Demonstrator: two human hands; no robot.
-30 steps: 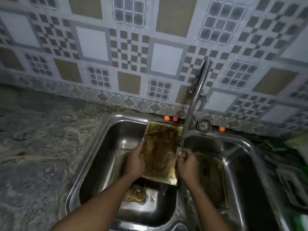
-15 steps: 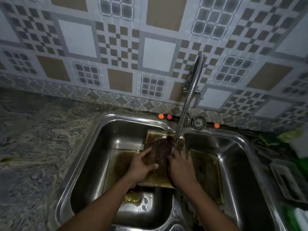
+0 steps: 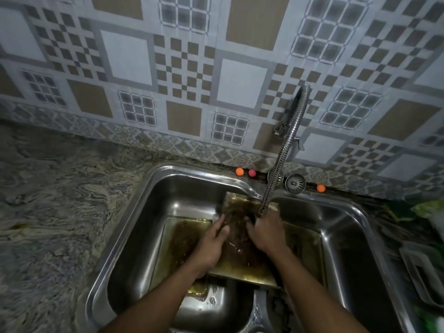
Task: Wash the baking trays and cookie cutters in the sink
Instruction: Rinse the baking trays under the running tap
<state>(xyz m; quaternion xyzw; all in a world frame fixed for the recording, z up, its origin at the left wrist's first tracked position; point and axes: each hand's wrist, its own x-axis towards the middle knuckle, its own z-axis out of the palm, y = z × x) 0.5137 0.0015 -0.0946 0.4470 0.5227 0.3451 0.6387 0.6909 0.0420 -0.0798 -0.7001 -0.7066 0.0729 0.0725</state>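
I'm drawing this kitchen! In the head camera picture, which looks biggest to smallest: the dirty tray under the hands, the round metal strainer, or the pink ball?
1. dirty tray, by far the biggest
2. round metal strainer
3. pink ball, the smallest

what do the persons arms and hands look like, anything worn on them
The left hand and right hand are bare: no gloves, no watch, ring or bracelet visible, and no sleeves show up to the frame edge.
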